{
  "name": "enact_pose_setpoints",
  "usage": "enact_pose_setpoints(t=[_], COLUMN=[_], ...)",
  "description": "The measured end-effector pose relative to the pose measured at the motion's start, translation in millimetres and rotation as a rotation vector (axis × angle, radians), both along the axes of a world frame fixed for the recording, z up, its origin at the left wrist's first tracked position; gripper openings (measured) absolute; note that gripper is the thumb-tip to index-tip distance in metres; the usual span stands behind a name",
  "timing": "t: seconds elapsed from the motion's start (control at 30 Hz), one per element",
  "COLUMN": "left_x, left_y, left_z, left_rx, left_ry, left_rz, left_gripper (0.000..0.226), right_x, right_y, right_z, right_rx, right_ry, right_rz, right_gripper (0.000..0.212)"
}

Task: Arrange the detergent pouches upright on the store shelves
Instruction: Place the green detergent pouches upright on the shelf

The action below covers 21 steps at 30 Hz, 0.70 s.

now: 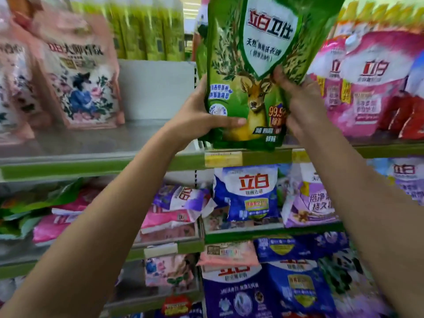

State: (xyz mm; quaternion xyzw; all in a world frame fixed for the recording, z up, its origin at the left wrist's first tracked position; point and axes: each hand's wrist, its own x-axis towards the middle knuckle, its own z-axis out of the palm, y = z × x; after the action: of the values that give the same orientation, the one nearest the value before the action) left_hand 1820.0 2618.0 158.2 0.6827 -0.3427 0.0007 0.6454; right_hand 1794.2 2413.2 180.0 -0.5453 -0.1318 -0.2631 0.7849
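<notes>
A large green detergent pouch with a deer picture stands upright, its bottom at the front edge of the upper shelf. My left hand grips its lower left side, thumb across the front. My right hand holds its right edge, fingers curled behind it. A second green pouch seems to stand behind it on the right. Pink floral pouches stand upright at the left, and pink-and-white pouches stand at the right.
A bare stretch of the upper shelf lies between the floral pouches and the green one. Lower shelves hold blue pouches, purple ones and flat-lying pink and green ones. Yellow price tags line the shelf edge.
</notes>
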Motion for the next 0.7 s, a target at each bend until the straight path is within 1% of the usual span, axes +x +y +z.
enact_pose_setpoints(t=[0.07,0.13,0.17,0.27,0.37,0.47,0.57,0.63,0.7], left_x=[20,37,43,60,67,68,67,66,61], left_y=[-13,-23,-26,-34,-40,-44,-40,-35,-37], left_z=[2,-2,-4,-16,-31,-43,-45,-45,-41], left_rx=[-0.022,-0.023,-0.020,-0.024,-0.008,-0.002,0.021,0.083,0.093], left_ry=[0.015,0.047,0.057,0.045,0.082,0.082,0.031,0.040,0.075], left_rz=[0.034,0.070,0.085,0.113,0.106,0.169,0.214,0.180,0.193], left_gripper=[0.080,0.092,0.092,0.077,0.079,0.079,0.083,0.083,0.068], right_x=[25,48,59,87,104,109,109,107,104], right_y=[-14,-26,-31,-40,-46,-49,-53,-57,-59], right_z=[1,-3,-7,-24,-45,-54,-56,-64,-70], right_rx=[-0.020,-0.048,-0.062,-0.101,-0.177,-0.225,-0.284,-0.274,-0.212], right_ry=[-0.015,-0.010,0.000,0.030,0.034,0.016,0.093,0.191,0.275], right_rz=[-0.001,0.014,0.021,0.013,-0.083,-0.148,-0.124,-0.035,0.010], right_gripper=[0.013,0.017,0.017,0.016,0.021,0.021,0.037,0.050,0.064])
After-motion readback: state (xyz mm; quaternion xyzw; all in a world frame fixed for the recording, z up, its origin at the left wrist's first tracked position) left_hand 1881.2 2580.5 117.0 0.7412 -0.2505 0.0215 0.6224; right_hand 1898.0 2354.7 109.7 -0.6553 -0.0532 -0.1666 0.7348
